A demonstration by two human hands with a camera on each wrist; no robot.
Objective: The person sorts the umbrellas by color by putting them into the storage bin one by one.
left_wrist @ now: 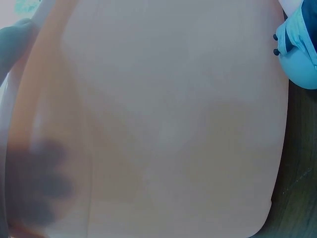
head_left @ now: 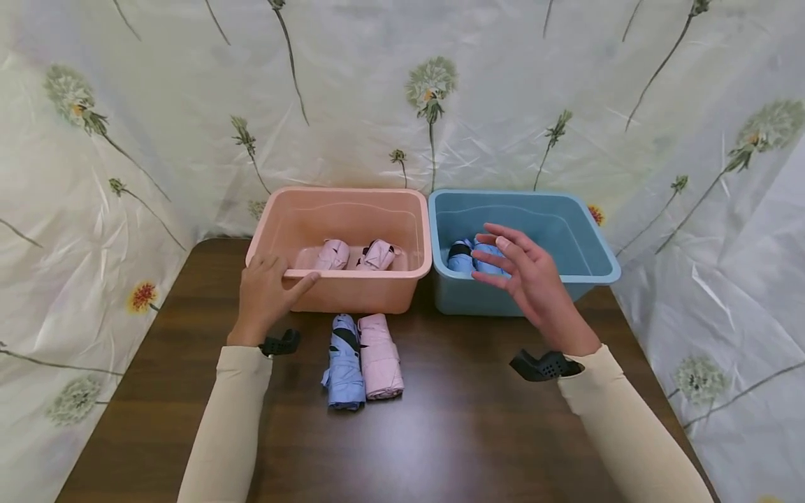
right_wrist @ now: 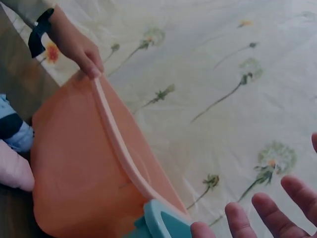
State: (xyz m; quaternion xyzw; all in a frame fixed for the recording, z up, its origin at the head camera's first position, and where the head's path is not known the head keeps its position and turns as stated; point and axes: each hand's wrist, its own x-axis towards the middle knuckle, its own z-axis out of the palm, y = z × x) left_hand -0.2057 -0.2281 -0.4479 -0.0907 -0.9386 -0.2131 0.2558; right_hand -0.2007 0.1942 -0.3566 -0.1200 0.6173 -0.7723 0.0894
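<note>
My left hand [head_left: 264, 290] grips the front left part of the rim of a pink plastic bin [head_left: 352, 293]. In the left wrist view, its fingers show as dark shapes through the bin wall [left_wrist: 173, 124]. Over the front of a blue bin [head_left: 478, 299] hovers my right hand [head_left: 525, 276], fingers spread and holding nothing. Two pink folded umbrellas, one of them on the right [head_left: 377, 256], lie inside the pink bin. Blue folded umbrellas [head_left: 461, 257] lie in the blue bin, partly hidden by the right hand. On the table, a blue folded umbrella [head_left: 346, 370] rests beside a pink folded umbrella [head_left: 380, 360].
Both bins stand side by side on a dark wooden table [head_left: 440, 433]. Behind them and along both sides hangs a pale curtain [head_left: 352, 91] with a dandelion print. The two umbrellas on the table lie just in front of the pink bin.
</note>
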